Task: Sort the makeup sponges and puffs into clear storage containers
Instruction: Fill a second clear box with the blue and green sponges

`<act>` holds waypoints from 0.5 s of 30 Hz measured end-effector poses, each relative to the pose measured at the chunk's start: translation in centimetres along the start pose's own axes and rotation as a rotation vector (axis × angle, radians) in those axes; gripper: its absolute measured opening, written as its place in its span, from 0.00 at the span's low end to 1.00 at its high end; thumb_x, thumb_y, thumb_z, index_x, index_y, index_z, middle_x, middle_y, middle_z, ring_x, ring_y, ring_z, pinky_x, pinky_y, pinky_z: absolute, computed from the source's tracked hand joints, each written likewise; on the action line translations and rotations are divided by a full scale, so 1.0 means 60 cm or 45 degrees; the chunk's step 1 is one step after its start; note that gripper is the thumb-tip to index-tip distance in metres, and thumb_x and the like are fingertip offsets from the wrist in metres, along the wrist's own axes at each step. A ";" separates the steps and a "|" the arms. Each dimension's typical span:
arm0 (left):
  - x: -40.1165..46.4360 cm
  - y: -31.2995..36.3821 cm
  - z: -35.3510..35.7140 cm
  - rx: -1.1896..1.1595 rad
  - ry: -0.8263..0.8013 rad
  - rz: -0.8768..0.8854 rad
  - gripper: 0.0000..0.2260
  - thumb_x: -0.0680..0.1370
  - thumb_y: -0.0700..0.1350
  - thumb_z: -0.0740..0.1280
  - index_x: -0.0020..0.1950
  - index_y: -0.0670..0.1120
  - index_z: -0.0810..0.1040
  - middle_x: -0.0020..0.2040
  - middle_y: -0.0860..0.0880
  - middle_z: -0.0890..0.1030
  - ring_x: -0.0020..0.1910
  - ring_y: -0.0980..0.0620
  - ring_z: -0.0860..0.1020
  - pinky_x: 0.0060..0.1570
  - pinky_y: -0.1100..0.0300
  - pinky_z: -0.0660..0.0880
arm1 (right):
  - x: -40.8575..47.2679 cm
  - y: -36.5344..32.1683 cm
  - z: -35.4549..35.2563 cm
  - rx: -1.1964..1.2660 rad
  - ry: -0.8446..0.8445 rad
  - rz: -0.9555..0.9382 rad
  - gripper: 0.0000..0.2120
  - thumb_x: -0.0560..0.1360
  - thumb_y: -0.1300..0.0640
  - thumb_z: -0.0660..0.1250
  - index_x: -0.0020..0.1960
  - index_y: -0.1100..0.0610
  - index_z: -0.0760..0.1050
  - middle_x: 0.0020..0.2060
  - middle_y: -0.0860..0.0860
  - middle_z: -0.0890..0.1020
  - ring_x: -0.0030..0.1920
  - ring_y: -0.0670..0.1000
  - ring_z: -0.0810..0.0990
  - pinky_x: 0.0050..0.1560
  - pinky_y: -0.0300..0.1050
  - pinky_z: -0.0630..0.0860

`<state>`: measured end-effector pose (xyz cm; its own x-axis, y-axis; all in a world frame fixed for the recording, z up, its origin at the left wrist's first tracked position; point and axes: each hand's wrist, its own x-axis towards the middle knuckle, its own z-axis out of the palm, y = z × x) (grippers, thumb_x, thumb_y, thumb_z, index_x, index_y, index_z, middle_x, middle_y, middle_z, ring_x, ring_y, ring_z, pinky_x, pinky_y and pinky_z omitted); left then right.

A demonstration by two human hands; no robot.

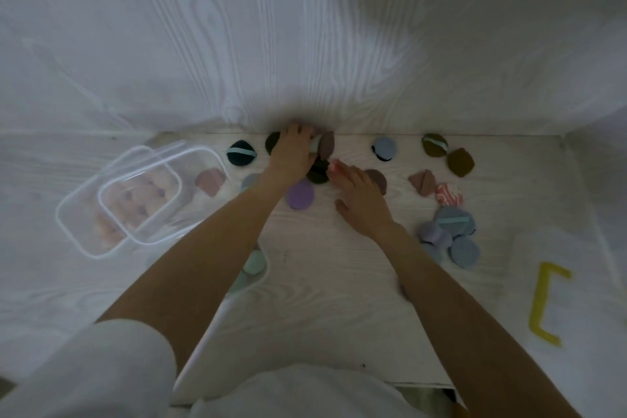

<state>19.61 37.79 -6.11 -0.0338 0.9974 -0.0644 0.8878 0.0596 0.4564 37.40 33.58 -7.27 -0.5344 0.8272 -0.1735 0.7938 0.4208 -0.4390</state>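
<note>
puffs (448,159) crowd back, bare table (325,282) front

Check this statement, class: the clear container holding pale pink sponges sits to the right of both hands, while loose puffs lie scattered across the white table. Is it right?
One detail is wrong. The head view shows the clear container with the pale pink sponges to the left of both hands, beyond the left hand, not to the right of the right hand. The loose puffs do lie scattered across the white table.
</note>
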 end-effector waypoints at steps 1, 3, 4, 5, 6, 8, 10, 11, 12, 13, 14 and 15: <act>-0.010 0.003 -0.005 -0.045 0.051 -0.015 0.16 0.75 0.41 0.65 0.60 0.38 0.71 0.59 0.38 0.72 0.56 0.41 0.71 0.53 0.56 0.66 | 0.000 0.001 0.000 0.026 0.005 -0.020 0.30 0.72 0.62 0.63 0.73 0.60 0.61 0.72 0.58 0.64 0.71 0.61 0.64 0.71 0.58 0.60; -0.036 0.013 -0.021 -0.140 0.143 -0.038 0.15 0.74 0.41 0.66 0.59 0.37 0.71 0.56 0.38 0.73 0.54 0.42 0.71 0.50 0.58 0.65 | -0.007 0.001 -0.009 0.073 0.050 -0.030 0.28 0.72 0.65 0.64 0.71 0.62 0.64 0.69 0.61 0.68 0.68 0.62 0.67 0.70 0.57 0.62; -0.055 0.021 -0.028 -0.186 0.164 -0.044 0.15 0.74 0.41 0.67 0.58 0.37 0.71 0.55 0.38 0.73 0.53 0.42 0.71 0.49 0.58 0.65 | -0.020 0.002 -0.014 0.086 0.101 0.000 0.25 0.71 0.65 0.64 0.68 0.64 0.68 0.65 0.62 0.72 0.65 0.64 0.70 0.67 0.55 0.64; -0.072 0.027 -0.035 -0.225 0.176 -0.051 0.15 0.73 0.42 0.67 0.57 0.36 0.71 0.53 0.38 0.74 0.52 0.42 0.72 0.47 0.58 0.65 | -0.033 0.003 -0.023 0.076 0.187 0.020 0.22 0.70 0.66 0.64 0.64 0.64 0.71 0.61 0.63 0.75 0.61 0.65 0.73 0.64 0.55 0.67; -0.093 0.034 -0.040 -0.267 0.172 -0.071 0.15 0.73 0.42 0.68 0.56 0.37 0.71 0.51 0.40 0.74 0.50 0.43 0.72 0.45 0.58 0.66 | -0.054 0.007 -0.030 0.044 0.288 0.060 0.19 0.70 0.65 0.63 0.60 0.64 0.74 0.58 0.63 0.77 0.58 0.65 0.75 0.59 0.55 0.70; -0.133 0.048 -0.048 -0.370 0.136 -0.112 0.16 0.72 0.43 0.69 0.56 0.40 0.71 0.47 0.45 0.74 0.45 0.48 0.72 0.42 0.59 0.66 | -0.098 0.028 -0.045 -0.067 0.453 0.228 0.17 0.70 0.66 0.63 0.59 0.63 0.75 0.57 0.63 0.77 0.57 0.67 0.74 0.57 0.56 0.71; -0.174 0.058 -0.052 -0.493 0.088 -0.090 0.17 0.72 0.43 0.70 0.58 0.42 0.70 0.48 0.48 0.75 0.43 0.52 0.73 0.42 0.59 0.68 | -0.140 0.055 -0.057 -0.238 0.375 0.531 0.21 0.73 0.66 0.62 0.66 0.61 0.71 0.65 0.63 0.71 0.64 0.66 0.68 0.63 0.57 0.67; -0.195 0.060 -0.052 -0.556 0.067 -0.053 0.19 0.72 0.43 0.70 0.60 0.43 0.70 0.50 0.48 0.76 0.44 0.52 0.73 0.43 0.60 0.70 | -0.156 0.073 -0.057 -0.311 0.316 0.646 0.22 0.74 0.65 0.61 0.68 0.61 0.67 0.66 0.63 0.70 0.65 0.65 0.67 0.64 0.58 0.65; -0.213 0.062 -0.052 -0.608 0.052 -0.010 0.20 0.72 0.43 0.71 0.62 0.44 0.70 0.52 0.49 0.76 0.45 0.53 0.74 0.43 0.62 0.71 | -0.168 0.085 -0.057 -0.355 0.280 0.713 0.23 0.74 0.64 0.60 0.69 0.62 0.66 0.65 0.65 0.71 0.64 0.66 0.67 0.63 0.58 0.65; -0.230 0.062 -0.051 -0.640 0.046 0.028 0.21 0.73 0.44 0.71 0.63 0.46 0.70 0.53 0.50 0.76 0.46 0.55 0.74 0.43 0.64 0.71 | -0.176 0.091 -0.055 -0.361 0.275 0.739 0.22 0.74 0.63 0.59 0.67 0.64 0.68 0.61 0.67 0.74 0.61 0.67 0.70 0.61 0.59 0.67; -0.246 0.062 -0.050 -0.660 0.052 0.050 0.21 0.73 0.44 0.70 0.64 0.47 0.70 0.54 0.51 0.76 0.46 0.56 0.74 0.43 0.66 0.71 | -0.184 0.092 -0.053 -0.337 0.273 0.741 0.20 0.74 0.61 0.57 0.64 0.66 0.72 0.55 0.68 0.77 0.56 0.68 0.74 0.56 0.60 0.70; -0.263 0.062 -0.050 -0.673 0.063 0.055 0.20 0.73 0.43 0.70 0.63 0.48 0.71 0.55 0.51 0.76 0.47 0.56 0.74 0.43 0.66 0.70 | -0.193 0.090 -0.051 -0.298 0.262 0.712 0.20 0.73 0.59 0.54 0.59 0.67 0.75 0.50 0.69 0.79 0.50 0.68 0.76 0.51 0.60 0.73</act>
<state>22.06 22.40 -0.74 -0.0353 0.9994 0.0004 0.5370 0.0186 0.8434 48.78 27.43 -4.91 0.0269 0.9901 -0.1377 0.9914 -0.0440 -0.1231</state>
